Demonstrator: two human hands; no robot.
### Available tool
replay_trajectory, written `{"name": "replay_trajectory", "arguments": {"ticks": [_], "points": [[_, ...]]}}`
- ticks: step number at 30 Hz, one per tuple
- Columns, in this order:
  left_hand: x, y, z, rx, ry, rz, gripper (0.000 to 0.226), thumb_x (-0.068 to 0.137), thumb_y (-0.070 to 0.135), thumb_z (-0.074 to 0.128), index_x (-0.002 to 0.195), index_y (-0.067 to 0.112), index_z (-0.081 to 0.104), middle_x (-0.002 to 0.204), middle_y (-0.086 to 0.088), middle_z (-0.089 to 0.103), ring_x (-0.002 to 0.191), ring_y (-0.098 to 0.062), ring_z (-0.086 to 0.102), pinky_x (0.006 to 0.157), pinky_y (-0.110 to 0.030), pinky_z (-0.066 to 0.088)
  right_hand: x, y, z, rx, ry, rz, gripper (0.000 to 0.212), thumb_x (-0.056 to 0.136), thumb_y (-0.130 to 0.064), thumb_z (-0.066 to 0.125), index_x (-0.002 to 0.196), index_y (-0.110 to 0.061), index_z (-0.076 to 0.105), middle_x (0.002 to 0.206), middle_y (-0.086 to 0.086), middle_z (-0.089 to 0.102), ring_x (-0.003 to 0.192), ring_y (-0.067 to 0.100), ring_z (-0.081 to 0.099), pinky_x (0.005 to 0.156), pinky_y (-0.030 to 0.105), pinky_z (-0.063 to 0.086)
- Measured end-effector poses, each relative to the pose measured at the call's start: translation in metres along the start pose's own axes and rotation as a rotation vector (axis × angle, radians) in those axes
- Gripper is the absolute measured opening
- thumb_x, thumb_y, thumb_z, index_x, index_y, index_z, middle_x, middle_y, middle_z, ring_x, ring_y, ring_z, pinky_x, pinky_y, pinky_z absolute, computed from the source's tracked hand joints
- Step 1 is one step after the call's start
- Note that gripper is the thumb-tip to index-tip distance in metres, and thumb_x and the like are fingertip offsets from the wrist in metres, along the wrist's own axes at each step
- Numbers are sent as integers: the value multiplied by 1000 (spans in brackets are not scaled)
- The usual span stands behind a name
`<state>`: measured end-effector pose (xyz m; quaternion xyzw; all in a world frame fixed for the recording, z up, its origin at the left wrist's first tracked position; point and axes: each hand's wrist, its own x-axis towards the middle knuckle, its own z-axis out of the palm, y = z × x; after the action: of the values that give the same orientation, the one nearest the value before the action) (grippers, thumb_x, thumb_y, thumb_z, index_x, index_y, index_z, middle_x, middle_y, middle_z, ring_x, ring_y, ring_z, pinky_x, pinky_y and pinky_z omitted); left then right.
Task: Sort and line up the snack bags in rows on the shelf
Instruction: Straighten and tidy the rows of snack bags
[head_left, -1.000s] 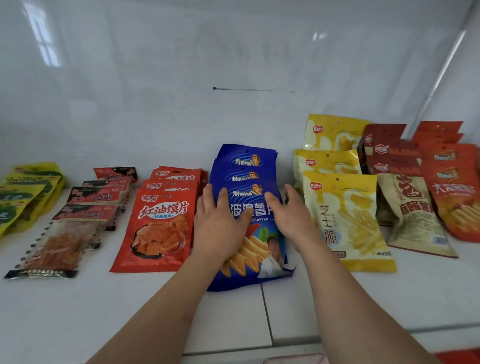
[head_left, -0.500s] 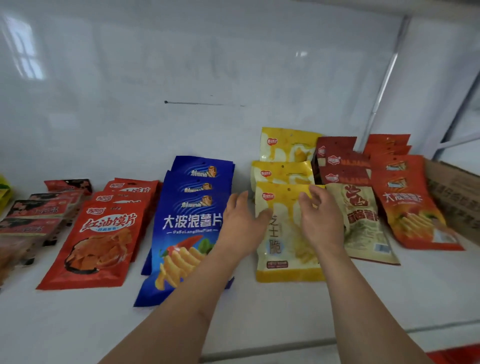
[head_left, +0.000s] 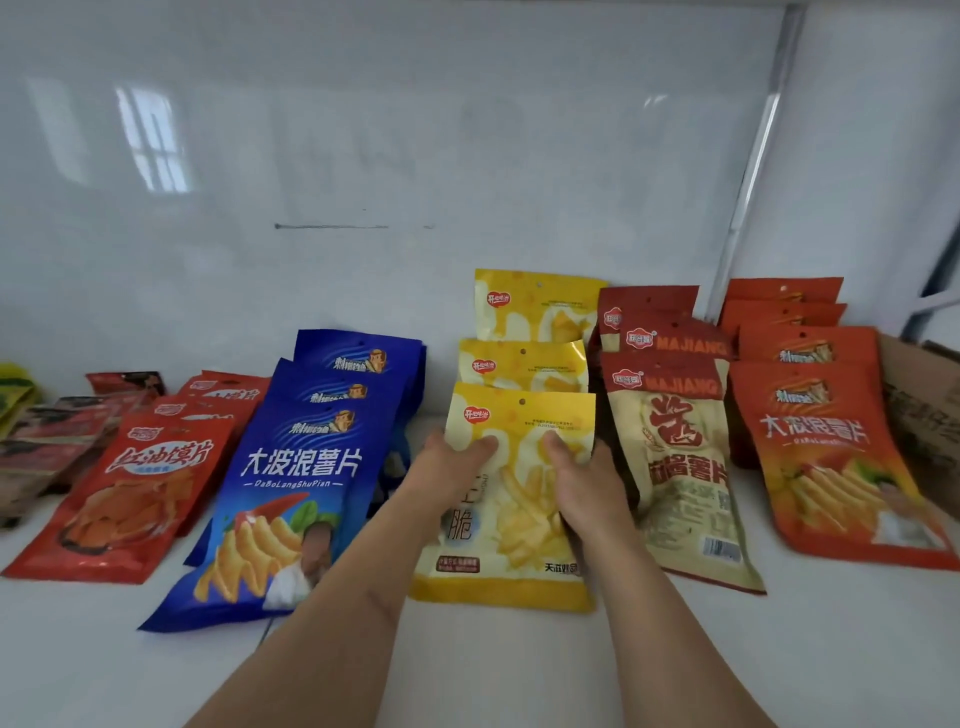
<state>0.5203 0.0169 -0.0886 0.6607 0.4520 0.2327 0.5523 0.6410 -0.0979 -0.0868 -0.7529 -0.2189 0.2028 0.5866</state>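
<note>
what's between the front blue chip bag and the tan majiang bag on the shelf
In the head view, the front yellow bag lies between the blue bag and the tan bag, with the left hand and right hand gripping its sides.

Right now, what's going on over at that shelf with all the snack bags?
A person is tidying snack bags into rows on a white shelf. Both hands grip the front yellow bag, the left hand at its left edge and the right hand at its right, thumbs on its face. Two more yellow bags lie behind it. The blue row sits to its left, a beige-and-red row to its right.
</note>
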Motion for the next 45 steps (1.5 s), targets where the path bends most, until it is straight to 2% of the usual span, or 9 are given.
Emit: {"name": "replay_trajectory", "arguments": {"ticks": [5, 11, 15, 19, 23, 26, 30, 37, 45], "points": [[7, 6, 0, -27, -34, 14, 79, 58, 72, 68, 126, 32, 55, 109, 2, 76, 94, -23, 75, 89, -48, 60, 13, -4, -5, -36, -85, 1, 68, 89, -65, 56, 139, -21, 50, 133, 0, 62, 120, 25, 60, 97, 39, 46], [19, 16, -5, -184, -59, -19, 68, 71, 57, 76, 128, 28, 54, 107, -3, 77, 91, -26, 77, 88, -51, 60, 35, -13, -5, 5, -116, 74, 87, 86, -71, 55, 154, -21, 33, 150, 2, 48, 135, 28, 48, 105, 42, 42], [29, 17, -3, -257, -111, -17, 40, 87, 45, 74, 118, 25, 59, 99, -4, 80, 87, -27, 78, 86, -52, 61, 44, -13, -2, 9, -121, 40, 59, 91, -60, 59, 136, -22, 56, 127, -1, 65, 111, 22, 63, 90, 35, 48], [37, 14, 1, -289, -157, -1, 41, 88, 43, 74, 121, 22, 60, 97, -6, 80, 86, -28, 78, 85, -53, 61, 46, -13, -5, -1, -115, -2, 26, 98, -47, 56, 113, -27, 65, 100, -9, 65, 91, 16, 60, 78, 31, 42], [41, 18, 6, -341, -162, -22, 49, 84, 42, 78, 123, 20, 58, 95, -7, 80, 83, -29, 78, 80, -51, 63, 48, -11, -8, 19, -91, -20, 24, 98, -47, 57, 111, -30, 67, 99, -12, 67, 90, 13, 62, 77, 31, 44], [45, 20, 6, -373, -164, -28, 52, 82, 50, 78, 122, 21, 60, 96, -7, 80, 85, -29, 78, 86, -54, 61, 50, -7, -10, 52, -79, -6, 23, 96, -45, 59, 108, -28, 71, 103, -8, 72, 94, 16, 68, 76, 32, 50], [52, 28, 3, -399, -210, -31, 51, 86, 56, 70, 120, 17, 69, 99, -10, 80, 91, -32, 77, 93, -53, 58, 51, -5, -12, 65, -71, -7, 26, 96, -45, 61, 111, -26, 71, 105, -6, 72, 91, 13, 67, 67, 26, 47], [65, 38, 1, -409, -195, -3, 55, 85, 58, 69, 118, 15, 72, 102, -11, 79, 95, -32, 76, 98, -52, 55, 56, 0, -13, 31, -44, -16, 34, 95, -49, 60, 116, -23, 69, 103, -7, 70, 96, 18, 65, 84, 33, 47], [63, 45, 6, -345, -201, -20, 54, 90, 62, 60, 111, 14, 75, 92, -8, 80, 78, -25, 78, 74, -37, 61, 61, 4, -12, 34, -25, 0, 42, 92, -52, 62, 121, -21, 68, 114, -1, 71, 107, 24, 66, 99, 43, 50]]}}
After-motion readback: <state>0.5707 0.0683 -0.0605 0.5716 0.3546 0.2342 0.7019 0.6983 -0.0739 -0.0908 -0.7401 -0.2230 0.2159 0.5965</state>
